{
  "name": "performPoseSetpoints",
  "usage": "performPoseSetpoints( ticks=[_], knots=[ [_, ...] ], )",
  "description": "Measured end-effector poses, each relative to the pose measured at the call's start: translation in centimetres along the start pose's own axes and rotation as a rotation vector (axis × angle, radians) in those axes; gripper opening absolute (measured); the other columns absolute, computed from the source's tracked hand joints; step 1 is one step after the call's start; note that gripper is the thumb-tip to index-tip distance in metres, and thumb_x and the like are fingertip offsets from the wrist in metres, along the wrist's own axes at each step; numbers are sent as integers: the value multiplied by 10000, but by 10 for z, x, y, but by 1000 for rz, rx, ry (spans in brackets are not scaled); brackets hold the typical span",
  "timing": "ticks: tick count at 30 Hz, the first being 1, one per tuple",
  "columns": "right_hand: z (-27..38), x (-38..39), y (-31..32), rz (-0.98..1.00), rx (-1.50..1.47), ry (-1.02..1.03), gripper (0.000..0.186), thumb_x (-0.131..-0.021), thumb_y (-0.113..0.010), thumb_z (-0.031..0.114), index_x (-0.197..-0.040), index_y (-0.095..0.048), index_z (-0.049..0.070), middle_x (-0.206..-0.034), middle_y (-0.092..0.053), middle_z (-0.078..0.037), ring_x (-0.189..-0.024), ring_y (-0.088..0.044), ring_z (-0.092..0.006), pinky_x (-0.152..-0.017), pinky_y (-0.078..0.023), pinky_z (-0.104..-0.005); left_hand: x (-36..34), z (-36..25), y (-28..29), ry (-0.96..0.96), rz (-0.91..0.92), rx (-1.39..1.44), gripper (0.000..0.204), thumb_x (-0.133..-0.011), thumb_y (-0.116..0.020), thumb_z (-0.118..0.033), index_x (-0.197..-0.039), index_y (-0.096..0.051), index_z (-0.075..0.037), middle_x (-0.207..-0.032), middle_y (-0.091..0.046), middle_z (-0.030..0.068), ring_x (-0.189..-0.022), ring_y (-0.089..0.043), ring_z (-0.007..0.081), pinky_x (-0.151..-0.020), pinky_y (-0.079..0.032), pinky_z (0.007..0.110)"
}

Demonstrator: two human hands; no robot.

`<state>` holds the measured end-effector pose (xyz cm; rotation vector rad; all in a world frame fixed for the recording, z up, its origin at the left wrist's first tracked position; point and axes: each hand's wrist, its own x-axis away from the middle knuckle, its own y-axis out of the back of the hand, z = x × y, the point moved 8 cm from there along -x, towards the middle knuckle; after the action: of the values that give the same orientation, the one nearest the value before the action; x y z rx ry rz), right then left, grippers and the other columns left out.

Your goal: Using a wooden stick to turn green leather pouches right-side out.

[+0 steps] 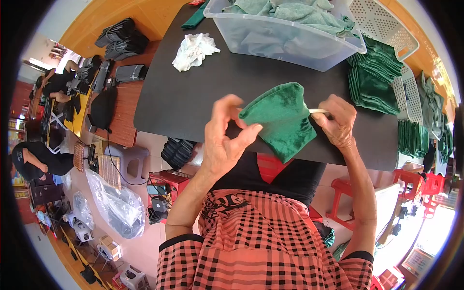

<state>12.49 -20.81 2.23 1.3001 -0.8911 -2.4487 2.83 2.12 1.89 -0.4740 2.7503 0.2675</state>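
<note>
A green velvet cloth piece [280,118], like a small pouch, is held above the black table [164,101]. A slim cream-white stick [317,110] runs into its right side. My right hand [337,120] grips that stick with curled fingers. At the cloth’s left edge is my left hand [226,133], thumb and fingers apart and bent, the tips touching or very near the fabric; the raised finger is slightly blurred.
A translucent tub [285,58] of pale green cloth, crumpled white rags [193,50], stacked dark-green velvet pieces [372,92] and perforated baskets [407,94] surround the work. Red stools [340,203] stand right. Other people [34,162] sit at left among tables and bagged items.
</note>
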Motion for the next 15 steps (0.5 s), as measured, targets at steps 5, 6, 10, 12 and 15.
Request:
performPoseSetpoints(
  ticks=[5,6,10,12,15],
  knots=[
    [2,-1,-1,8,20,14,360,-692,-804,344,-683,-583,61,-571,-461,-39,-493,-452,-199,-455,-351,-327,-2,13,-18,19,291,111,249,-947,-582,-225,-893,-612,16,-656,-527,38,-554,-489,121,-536,-413,285],
    [2,-1,-1,11,30,15,365,-689,-806,354,-682,-587,61,-573,-466,-39,-495,-455,-198,-456,-353,-326,-5,9,-21,29,306,124,326,-977,-528,-262,-812,-593,12,-591,-499,30,-511,-471,121,-501,-391,296],
    [1,0,2,16,2,8,355,-684,-813,340,-685,-595,60,-579,-476,-37,-502,-463,-196,-457,-356,-324,-10,9,-27,64,401,191,410,-979,-515,-304,-706,-560,0,-550,-472,22,-498,-462,118,-488,-376,292],
    [-1,0,3,5,-46,-23,341,-668,-823,316,-693,-602,57,-583,-482,-36,-508,-469,-194,-457,-356,-321,-10,9,-33,83,473,210,464,-980,-503,-325,-639,-527,-11,-534,-461,24,-491,-455,117,-478,-363,292],
    [-1,1,4,-11,-48,-42,327,-654,-828,290,-695,-603,56,-585,-484,-38,-509,-467,-193,-455,-352,-322,-5,16,-36,80,509,186,493,-984,-492,-339,-613,-508,-16,-528,-452,19,-490,-449,116,-480,-358,290]
  ],
)
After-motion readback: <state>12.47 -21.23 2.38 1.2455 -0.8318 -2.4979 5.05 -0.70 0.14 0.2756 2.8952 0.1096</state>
